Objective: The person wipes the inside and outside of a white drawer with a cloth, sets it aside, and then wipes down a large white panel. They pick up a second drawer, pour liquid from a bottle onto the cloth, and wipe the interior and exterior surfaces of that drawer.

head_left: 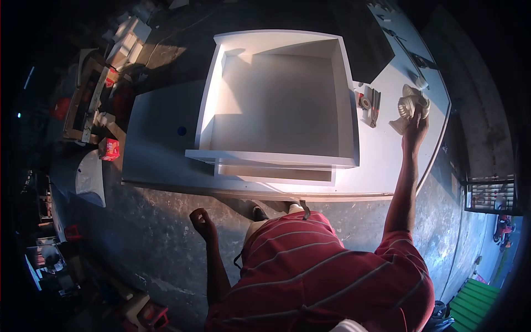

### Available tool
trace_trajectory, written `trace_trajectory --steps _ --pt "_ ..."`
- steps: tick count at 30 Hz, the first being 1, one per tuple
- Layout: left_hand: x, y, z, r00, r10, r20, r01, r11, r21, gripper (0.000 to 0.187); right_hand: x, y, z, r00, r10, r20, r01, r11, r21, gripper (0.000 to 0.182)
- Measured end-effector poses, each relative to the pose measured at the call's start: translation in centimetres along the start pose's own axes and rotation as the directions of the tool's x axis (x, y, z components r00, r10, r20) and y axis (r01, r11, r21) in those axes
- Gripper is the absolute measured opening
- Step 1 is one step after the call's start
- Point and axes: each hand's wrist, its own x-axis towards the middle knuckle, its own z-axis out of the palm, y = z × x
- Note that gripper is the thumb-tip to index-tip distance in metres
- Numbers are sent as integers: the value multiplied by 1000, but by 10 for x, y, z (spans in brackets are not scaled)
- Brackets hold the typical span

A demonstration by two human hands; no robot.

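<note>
Outdoors or in, unclear: right hand [418, 126] grips pale cloth [407, 105] right of white drawer [279, 105]; left hand [203, 221] hangs half-curled.

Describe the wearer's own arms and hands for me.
Both the left hand and right hand look bare, with no glove to be seen. The forearms are uncovered too. The right sleeve is short and red, part of a red shirt with thin, pale stripes.

Head camera looks down over the striped red shirt [310, 271], bottom centre, facing the nearby open white box [276, 105], upper centre.
</note>
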Motion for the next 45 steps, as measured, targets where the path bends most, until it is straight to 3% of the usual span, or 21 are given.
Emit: trace_trajectory --steps 2,3,4,5,6,8,10,12,13,18,20,22,24,25,26,28,32,36,41,43,45 --pt "-1 -8 -3 1000 13 -11 -14 1000 -27 16 14 -54 33 974 39 223 -22 997 -77 37" --pt "-3 -14 -6 1000 21 -3 -21 999 -43 16 13 -85 61 904 -156 399 258 942 -215 40" --pt "-3 -20 -9 1000 28 -15 -28 998 -55 16 20 -96 83 787 148 599 155 892 -424 43" --pt "-2 -27 -13 1000 10 26 -8 998 -62 16 6 -107 102 662 -107 742 518 781 -349 40" --pt "-3 -36 -20 997 -9 72 14 998 -66 17 -1 -145 125 500 272 822 374 789 -488 37" --pt "-5 -61 -30 994 28 104 -24 999 -43 17 -8 -147 157 559 114 821 386 841 -379 35" --pt "-12 -88 -51 982 39 187 -41 999 8 19 4 -80 185 177 -424 888 905 426 22 31" --pt "-25 -126 -75 954 -41 298 27 998 51 22 -46 -145 202 522 22 853 408 872 -272 31" --pt "-31 -147 -86 927 -109 360 83 993 85 23 -45 -133 213 546 -130 828 595 755 -274 31" --pt "-96 -288 -142 902 -248 352 168 956 241 28 -87 -150 231 721 -71 690 491 755 -435 31" --pt "-138 -373 -163 726 -560 399 485 829 280 26 -92 -144 237 728 -37 684 487 730 -479 27" --pt "-181 -401 -192 738 -348 578 35 876 482 25 -101 -137 237 696 -4 718 439 794 -421 27" --pt "-209 -420 -220 576 24 817 -649 621 439 23 -103 -141 239 736 151 660 309 792 -526 29" --pt "-229 -421 -211 638 -423 644 12 841 541 22 -102 -143 239 747 314 586 169 763 -624 30" --pt "-237 -420 -202 532 -674 513 430 737 521 22 -103 -140 239 751 304 587 177 763 -621 30" --pt "-242 -420 -191 427 -786 446 660 609 440 22 -106 -123 236 769 16 639 416 747 -518 33" --pt "-241 -428 -181 381 -812 443 840 504 201 21 -84 -95 237 792 143 594 450 520 -726 33" --pt "-238 -444 -180 470 -781 411 878 463 -122 21 -111 -137 243 888 171 426 170 740 -651 29" --pt "-193 -391 -194 514 -737 439 827 562 -25 24 -109 -109 251 817 140 559 185 855 -485 32" --pt "-192 -382 -198 518 -739 431 827 562 -28 25 -109 -120 255 807 139 574 455 473 -754 31" --pt "-197 -385 -205 528 -718 454 812 584 -19 25 -104 -99 261 819 112 563 330 711 -621 32"
